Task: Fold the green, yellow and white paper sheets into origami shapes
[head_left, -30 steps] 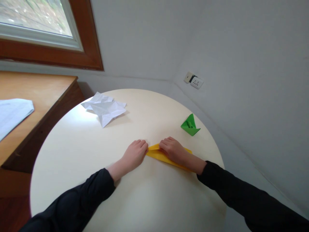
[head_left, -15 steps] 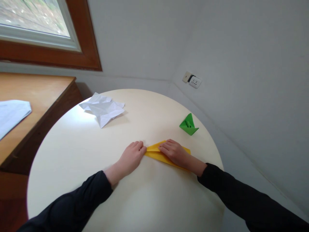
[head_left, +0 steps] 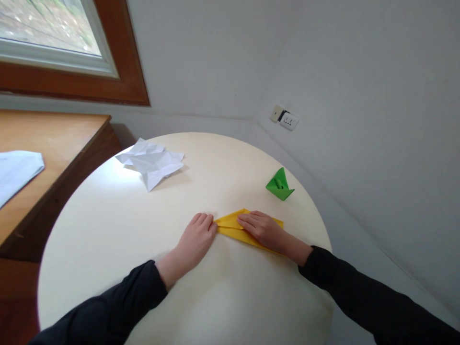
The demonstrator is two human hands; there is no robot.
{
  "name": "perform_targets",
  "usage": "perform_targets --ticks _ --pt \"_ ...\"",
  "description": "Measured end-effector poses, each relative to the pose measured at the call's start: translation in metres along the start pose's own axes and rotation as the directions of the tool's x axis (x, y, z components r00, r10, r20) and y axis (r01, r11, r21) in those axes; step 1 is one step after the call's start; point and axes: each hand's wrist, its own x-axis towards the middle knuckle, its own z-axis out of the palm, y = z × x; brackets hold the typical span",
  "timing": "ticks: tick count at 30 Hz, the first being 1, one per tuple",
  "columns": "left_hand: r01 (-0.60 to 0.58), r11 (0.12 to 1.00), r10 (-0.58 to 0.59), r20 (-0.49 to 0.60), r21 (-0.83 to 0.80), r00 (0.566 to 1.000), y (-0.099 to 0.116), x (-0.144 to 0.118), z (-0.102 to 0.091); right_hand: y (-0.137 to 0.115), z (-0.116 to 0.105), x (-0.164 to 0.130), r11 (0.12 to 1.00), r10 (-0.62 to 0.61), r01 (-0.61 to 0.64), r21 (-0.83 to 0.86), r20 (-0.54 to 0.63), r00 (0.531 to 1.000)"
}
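A folded sheet of yellow paper [head_left: 233, 233] lies on the round white table, narrowing to a point on its left. My left hand [head_left: 197, 238] is closed and pinches that pointed end. Across the middle and right part of the paper rests my right hand [head_left: 261, 229], its fingers lying flat on the upper flap and pressing it down. A crease runs lengthwise between the two flaps. The part under my right palm is hidden.
A green folded paper piece [head_left: 280, 185] stands near the table's right edge. Crumpled white paper [head_left: 153, 163] lies at the back left. A wooden desk [head_left: 68, 127] with a pale folded sheet [head_left: 17, 170] adjoins on the left; a wall socket [head_left: 289, 120] is behind.
My right fingers have slid slightly downward on the yellow paper, and more of the upper flap shows. My left hand keeps its pinch on the pointed end.
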Motion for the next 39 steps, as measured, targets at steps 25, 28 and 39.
perform_targets --ticks 25,28,39 --pt "0.008 0.994 -0.007 -0.002 0.109 1.000 0.050 -0.004 0.011 0.014 -0.013 -0.026 0.985 -0.113 0.126 -0.114 0.110 0.987" --pt "0.006 0.994 -0.007 0.009 0.108 1.000 0.050 -0.004 0.011 0.018 -0.014 -0.039 0.985 -0.097 0.117 -0.131 0.146 0.985" --pt "-0.001 0.996 0.002 -0.008 0.092 1.000 0.049 -0.005 0.012 0.035 -0.030 -0.083 0.990 -0.010 0.037 -0.135 0.200 0.980"
